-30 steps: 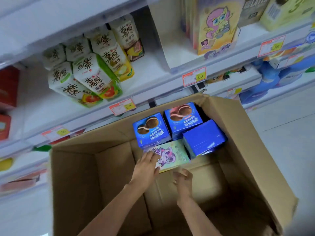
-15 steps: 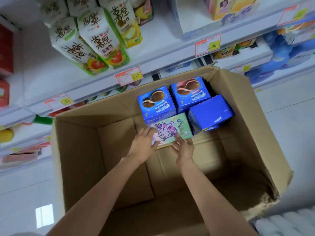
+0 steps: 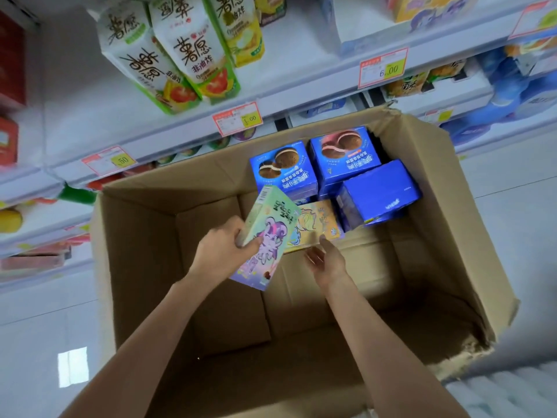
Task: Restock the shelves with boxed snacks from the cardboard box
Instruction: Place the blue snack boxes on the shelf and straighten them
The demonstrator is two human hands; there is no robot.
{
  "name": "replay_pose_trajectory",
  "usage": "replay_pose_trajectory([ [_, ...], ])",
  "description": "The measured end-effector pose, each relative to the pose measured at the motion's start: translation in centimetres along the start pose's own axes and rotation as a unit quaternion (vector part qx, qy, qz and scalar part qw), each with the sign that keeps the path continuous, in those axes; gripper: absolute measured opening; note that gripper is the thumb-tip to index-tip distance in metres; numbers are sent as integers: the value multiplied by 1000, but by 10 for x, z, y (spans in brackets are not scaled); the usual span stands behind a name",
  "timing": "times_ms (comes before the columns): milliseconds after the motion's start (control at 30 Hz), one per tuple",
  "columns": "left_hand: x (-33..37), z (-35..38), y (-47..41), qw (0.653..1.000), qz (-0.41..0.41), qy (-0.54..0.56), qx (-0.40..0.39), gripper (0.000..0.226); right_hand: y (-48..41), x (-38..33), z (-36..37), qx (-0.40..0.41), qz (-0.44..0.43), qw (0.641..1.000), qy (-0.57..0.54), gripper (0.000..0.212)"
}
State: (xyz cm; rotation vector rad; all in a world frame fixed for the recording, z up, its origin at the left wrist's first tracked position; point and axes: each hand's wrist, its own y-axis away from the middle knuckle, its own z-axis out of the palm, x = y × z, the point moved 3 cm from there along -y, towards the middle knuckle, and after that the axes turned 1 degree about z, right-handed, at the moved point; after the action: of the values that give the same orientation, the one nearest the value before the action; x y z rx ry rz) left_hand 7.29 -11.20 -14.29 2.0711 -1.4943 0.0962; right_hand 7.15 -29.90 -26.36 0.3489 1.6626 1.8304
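A large open cardboard box [image 3: 446,206] stands on the floor below the shelves. My left hand [image 3: 221,251] grips a green and purple cartoon snack box [image 3: 266,236] and holds it tilted above the carton's floor. Under it lies a yellow cartoon snack box [image 3: 319,224]. My right hand [image 3: 327,260] hovers open, palm up, with its fingertips at that yellow box's near edge. Three blue cookie boxes [image 3: 340,170] sit in the carton's far right corner.
White shelves [image 3: 301,95] with price tags [image 3: 238,117] run across the top. Green and white chip cartons [image 3: 177,55] stand on the upper shelf, with red packs at far left and blue packs at right. The carton's near right corner is torn. Pale tiled floor surrounds it.
My left hand has lifted the green and purple box off the pile and tilted it, uncovering the yellow box beneath. My right hand has let go and opened.
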Motion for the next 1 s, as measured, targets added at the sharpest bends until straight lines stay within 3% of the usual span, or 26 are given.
replay_pose_trajectory([
  [67,-9,-8,5,999,1,23,24,36,-7,-1,13,4,19,1000,8,9],
  [300,-27,-18,14,996,13,76,39,55,-9,-2,31,57,24,997,-52,33],
  [433,-10,-29,14,991,57,94,73,54,-4,4,28,31,8,999,-3,23],
  [567,7,-40,11,986,91,91,102,52,21,0,18,54,-120,990,57,18],
  [700,25,-53,9,978,112,106,142,48,83,-20,-8,11,-239,962,134,2],
  [900,68,-74,3,954,176,110,216,48,157,-100,-17,-70,-391,904,157,5],
  [1000,95,-88,-8,936,194,68,285,46,163,-146,-10,-127,-409,890,158,16],
])
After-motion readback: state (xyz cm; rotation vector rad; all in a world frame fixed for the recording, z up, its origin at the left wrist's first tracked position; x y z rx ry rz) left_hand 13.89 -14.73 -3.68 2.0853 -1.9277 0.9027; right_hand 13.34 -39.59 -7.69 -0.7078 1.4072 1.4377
